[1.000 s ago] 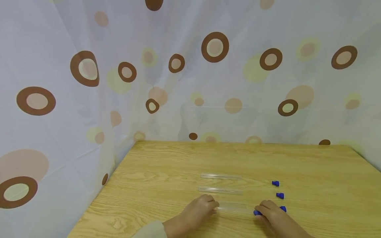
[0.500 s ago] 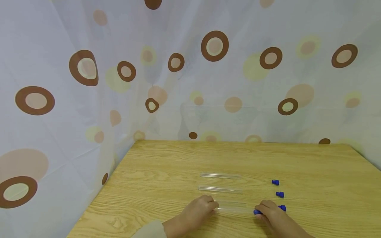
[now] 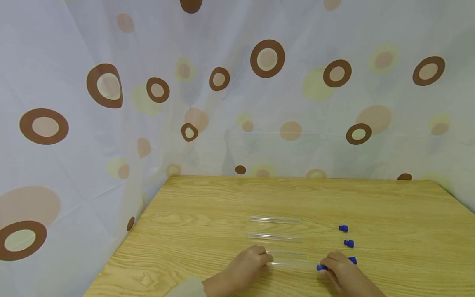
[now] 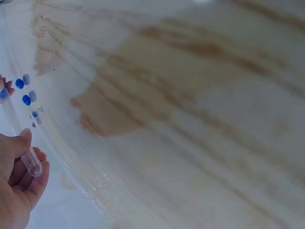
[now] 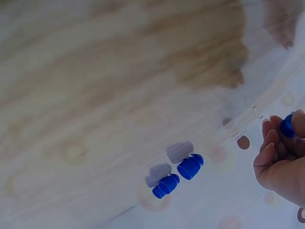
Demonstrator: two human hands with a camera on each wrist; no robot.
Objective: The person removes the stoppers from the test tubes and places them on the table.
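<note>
Near the front of the wooden table, my left hand grips a clear test tube close to its rounded end. That end shows between thumb and fingers in the left wrist view. My right hand pinches a blue stopper at the tube's other end. Stopper and tube meet there, but I cannot tell how far in it sits. In the right wrist view, the fingers curl round the blue stopper, partly covering it. Just behind the held tube lies another clear tube.
Two more clear tubes, a nearer one and a farther one, lie parallel on the table. To their right are three blue stoppers: far, middle and near, beside my right hand. A dotted curtain hangs behind.
Both hands keep their hold on the tube and stopper. Within the last half second the right hand and stopper have shifted very slightly toward me; the other tubes and stoppers lie still.
</note>
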